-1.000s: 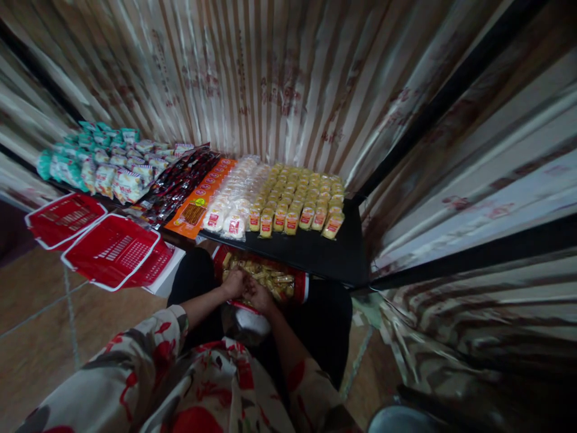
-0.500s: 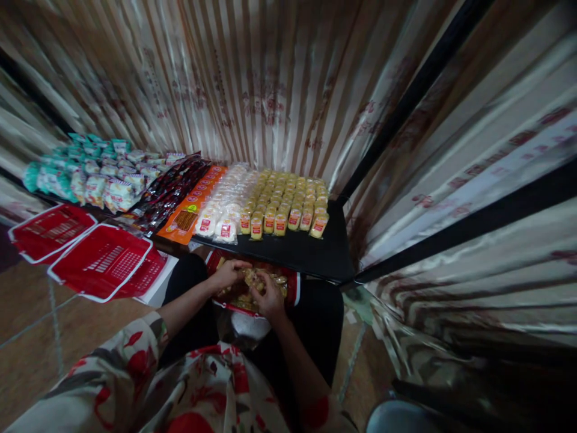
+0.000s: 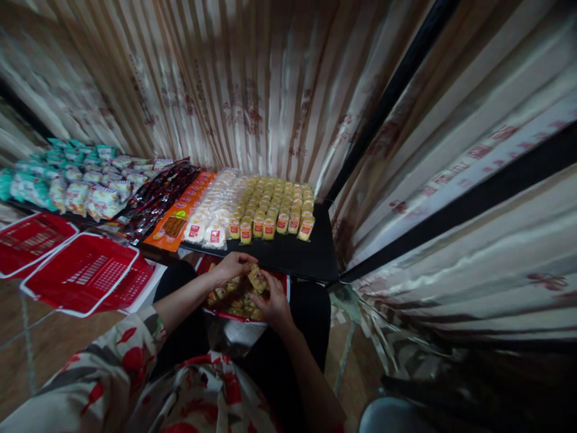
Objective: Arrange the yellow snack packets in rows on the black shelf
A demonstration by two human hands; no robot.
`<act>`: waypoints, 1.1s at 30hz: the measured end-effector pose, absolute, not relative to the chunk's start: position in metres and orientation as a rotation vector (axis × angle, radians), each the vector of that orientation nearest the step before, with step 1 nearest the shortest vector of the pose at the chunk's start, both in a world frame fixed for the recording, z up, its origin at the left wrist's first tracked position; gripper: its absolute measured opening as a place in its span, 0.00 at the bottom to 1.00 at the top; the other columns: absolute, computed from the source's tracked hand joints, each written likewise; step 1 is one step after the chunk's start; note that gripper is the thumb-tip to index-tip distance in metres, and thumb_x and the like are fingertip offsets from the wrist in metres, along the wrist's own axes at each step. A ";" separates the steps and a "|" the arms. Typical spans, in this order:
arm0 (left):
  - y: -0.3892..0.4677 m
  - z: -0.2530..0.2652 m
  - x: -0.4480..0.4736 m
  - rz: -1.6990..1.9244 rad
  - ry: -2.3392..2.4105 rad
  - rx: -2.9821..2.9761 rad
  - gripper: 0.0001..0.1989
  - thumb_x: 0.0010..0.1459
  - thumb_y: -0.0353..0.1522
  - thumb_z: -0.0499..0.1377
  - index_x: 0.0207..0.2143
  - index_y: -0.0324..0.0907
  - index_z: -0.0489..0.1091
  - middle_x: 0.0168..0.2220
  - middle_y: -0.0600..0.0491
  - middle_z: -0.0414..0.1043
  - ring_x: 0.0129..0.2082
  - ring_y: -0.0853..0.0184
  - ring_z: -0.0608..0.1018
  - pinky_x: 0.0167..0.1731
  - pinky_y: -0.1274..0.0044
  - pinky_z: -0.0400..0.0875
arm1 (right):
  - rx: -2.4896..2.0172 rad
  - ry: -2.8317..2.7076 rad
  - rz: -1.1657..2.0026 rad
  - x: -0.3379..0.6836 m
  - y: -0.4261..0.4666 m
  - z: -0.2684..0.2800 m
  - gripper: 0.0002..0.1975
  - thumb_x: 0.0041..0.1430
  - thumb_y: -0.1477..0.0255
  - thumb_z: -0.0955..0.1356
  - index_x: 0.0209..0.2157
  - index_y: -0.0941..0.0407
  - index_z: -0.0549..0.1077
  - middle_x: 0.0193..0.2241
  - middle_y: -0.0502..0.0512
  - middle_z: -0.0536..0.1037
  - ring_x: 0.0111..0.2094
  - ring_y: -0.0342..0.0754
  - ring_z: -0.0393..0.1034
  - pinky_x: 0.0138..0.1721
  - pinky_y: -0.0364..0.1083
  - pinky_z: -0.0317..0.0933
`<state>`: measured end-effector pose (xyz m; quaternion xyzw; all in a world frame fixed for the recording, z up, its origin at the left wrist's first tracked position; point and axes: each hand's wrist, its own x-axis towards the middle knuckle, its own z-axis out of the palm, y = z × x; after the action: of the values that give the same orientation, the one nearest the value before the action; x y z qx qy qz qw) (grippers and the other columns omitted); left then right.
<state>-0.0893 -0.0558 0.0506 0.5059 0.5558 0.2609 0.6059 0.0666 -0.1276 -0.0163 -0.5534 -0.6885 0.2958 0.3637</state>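
Note:
A wrapped yellowish snack piece (image 3: 257, 278), speckled on its face, is held slightly tilted between my two hands. My left hand (image 3: 235, 266) has its fingers closed at the piece's upper left edge. Along its right side, the thumb and fingers of my right hand (image 3: 274, 300) pinch it. Beneath the hands, a red bag with white trim (image 3: 288, 287) rests open between my knees. Several similar wrapped pieces (image 3: 241, 304) lie inside, partly hidden by my hands.
A low black table (image 3: 315, 258) bears rows of small yellow packets (image 3: 268, 228), white round packs (image 3: 215, 234), an orange pack (image 3: 169, 231), dark shiny packs (image 3: 135, 222), and white and teal bags (image 3: 97, 201). Red bags (image 3: 83, 270) lie at left. Curtains (image 3: 252, 90) and dark poles (image 3: 387, 102) surround the table.
The whole view has shifted, so the table and its goods appear farther left. The wrapped piece now stands higher and more visible between my fingers.

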 end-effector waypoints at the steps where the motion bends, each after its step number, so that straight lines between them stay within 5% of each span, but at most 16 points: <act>1: -0.054 0.053 -0.087 0.599 1.290 1.163 0.15 0.44 0.22 0.57 0.36 0.36 0.74 0.27 0.54 0.75 0.24 0.74 0.72 0.27 0.83 0.65 | -1.424 -1.754 0.752 0.068 -0.128 -0.016 0.30 0.48 0.70 0.68 0.54 0.54 0.60 0.50 0.59 0.67 0.52 0.54 0.60 0.54 0.54 0.56; 11: -0.054 0.047 -0.079 0.632 1.271 0.865 0.09 0.46 0.27 0.60 0.34 0.34 0.71 0.27 0.53 0.73 0.23 0.76 0.70 0.22 0.83 0.59 | -1.361 -1.558 0.761 0.090 -0.124 -0.003 0.17 0.54 0.71 0.64 0.46 0.55 0.69 0.49 0.59 0.69 0.51 0.50 0.63 0.50 0.49 0.61; 18: -0.050 0.061 -0.072 0.587 1.089 0.893 0.21 0.45 0.44 0.62 0.34 0.36 0.71 0.29 0.53 0.71 0.23 0.75 0.69 0.20 0.83 0.56 | -1.295 -1.064 1.142 0.085 -0.122 -0.005 0.17 0.53 0.63 0.65 0.45 0.54 0.68 0.40 0.55 0.76 0.40 0.48 0.72 0.42 0.47 0.66; 28: -0.037 0.062 -0.051 0.567 1.114 0.954 0.14 0.45 0.34 0.64 0.34 0.37 0.70 0.24 0.58 0.71 0.17 0.78 0.66 0.17 0.83 0.53 | -1.200 -0.601 1.329 0.083 -0.125 0.018 0.17 0.51 0.60 0.67 0.38 0.56 0.70 0.33 0.53 0.78 0.33 0.45 0.73 0.30 0.41 0.66; 33: -0.044 0.056 -0.050 0.598 1.144 0.988 0.12 0.44 0.33 0.65 0.29 0.36 0.67 0.18 0.61 0.66 0.16 0.79 0.67 0.16 0.85 0.54 | -1.245 -0.536 1.227 0.095 -0.114 0.019 0.25 0.46 0.60 0.70 0.45 0.56 0.65 0.32 0.53 0.77 0.32 0.47 0.73 0.33 0.44 0.67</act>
<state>-0.0496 -0.0443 0.0558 0.4416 0.5109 0.2671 0.6875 0.0948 -0.1142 0.0189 -0.5393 -0.2321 0.5314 0.6106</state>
